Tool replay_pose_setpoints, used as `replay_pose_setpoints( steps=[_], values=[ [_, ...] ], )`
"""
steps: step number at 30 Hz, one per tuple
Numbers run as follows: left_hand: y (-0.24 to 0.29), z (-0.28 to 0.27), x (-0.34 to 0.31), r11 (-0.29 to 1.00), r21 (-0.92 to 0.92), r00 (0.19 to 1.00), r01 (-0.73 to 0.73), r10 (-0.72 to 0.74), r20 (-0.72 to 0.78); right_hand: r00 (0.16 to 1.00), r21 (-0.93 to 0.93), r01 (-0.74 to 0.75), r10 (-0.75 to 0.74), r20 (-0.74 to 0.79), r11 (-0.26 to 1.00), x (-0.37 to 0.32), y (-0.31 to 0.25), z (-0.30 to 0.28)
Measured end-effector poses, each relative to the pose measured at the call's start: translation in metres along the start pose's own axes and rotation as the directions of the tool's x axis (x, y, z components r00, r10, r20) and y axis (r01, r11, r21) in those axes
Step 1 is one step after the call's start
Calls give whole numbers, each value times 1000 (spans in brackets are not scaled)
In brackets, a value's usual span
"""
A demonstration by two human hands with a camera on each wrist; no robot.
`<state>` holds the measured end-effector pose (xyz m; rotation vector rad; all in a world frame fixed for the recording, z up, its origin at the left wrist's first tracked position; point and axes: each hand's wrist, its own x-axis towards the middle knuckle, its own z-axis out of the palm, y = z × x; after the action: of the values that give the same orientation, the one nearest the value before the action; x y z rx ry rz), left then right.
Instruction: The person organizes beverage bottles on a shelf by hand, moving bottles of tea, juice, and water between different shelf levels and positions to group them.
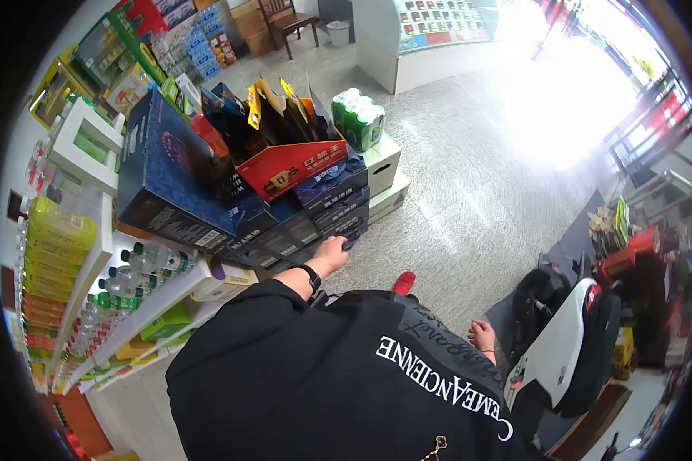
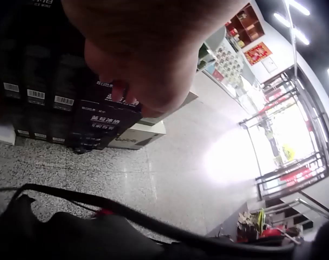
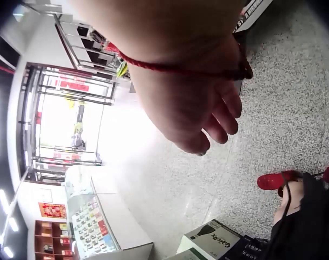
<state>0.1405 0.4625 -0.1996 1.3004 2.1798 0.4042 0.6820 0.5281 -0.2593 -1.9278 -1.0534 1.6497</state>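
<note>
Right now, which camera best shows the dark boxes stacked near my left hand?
The head view: it takes in the most of the dark boxes, lettered sides included. The left wrist view shows them dim, partly hidden by your left hand; the right wrist view catches only a bit at the bottom edge.

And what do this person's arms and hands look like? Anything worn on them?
The left hand has a black wristband and a black sleeve; the right hand has a thin red cord bracelet. Neither hand wears a glove.
</note>
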Motion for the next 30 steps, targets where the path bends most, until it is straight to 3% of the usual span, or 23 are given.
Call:
replay_pose_setpoints(
  steps=[3,5,6,7,9,11,14,15,16,19,22,24,26,30],
  values=[
    [-5,15,35,985,3,985,174,-174,3,998,-135,6,3,64,991,36,-17,-34],
    [-2,22,52,973,-7,973,231,-231,-1,970,-451,241,-191,153,859,93,23,-87],
    [5,27,61,963,-37,964,266,-265,10,969,-463,240,-185,163,853,115,48,-121],
    [14,30,79,955,-70,957,290,-290,11,984,-423,177,-146,106,889,144,61,-155],
    [34,32,112,959,-49,960,278,-275,55,993,-383,119,-109,46,916,162,13,-185],
    [59,37,135,965,-2,958,263,-261,120,983,-28,-118,113,-144,993,162,-15,-196],
    [125,34,199,982,-35,979,188,-184,82,986,-45,-87,79,-149,995,191,-39,-212],
    [146,38,215,992,-66,994,112,-111,16,987,-76,104,-112,-116,992,204,-35,-212],
    [166,40,234,995,-92,997,33,-39,-61,988,-87,109,-118,-100,990,222,-45,-227],
    [222,46,284,982,-186,993,-19,-2,-115,994,-93,81,-88,-72,992,290,-92,-248],
    [245,73,322,985,-167,990,51,-71,-118,997,-142,77,-79,-9,987,374,-173,-275],
    [254,88,326,970,-195,972,145,-176,-155,994,-184,93,-81,69,978,434,-248,-266],
    [254,103,338,974,-97,964,203,-216,-152,987,-212,105,-75,142,972,485,-314,-245],
    [291,86,344,935,-192,923,299,-334,-189,974,-279,71,-6,227,958,571,-384,-227]
  ],
)
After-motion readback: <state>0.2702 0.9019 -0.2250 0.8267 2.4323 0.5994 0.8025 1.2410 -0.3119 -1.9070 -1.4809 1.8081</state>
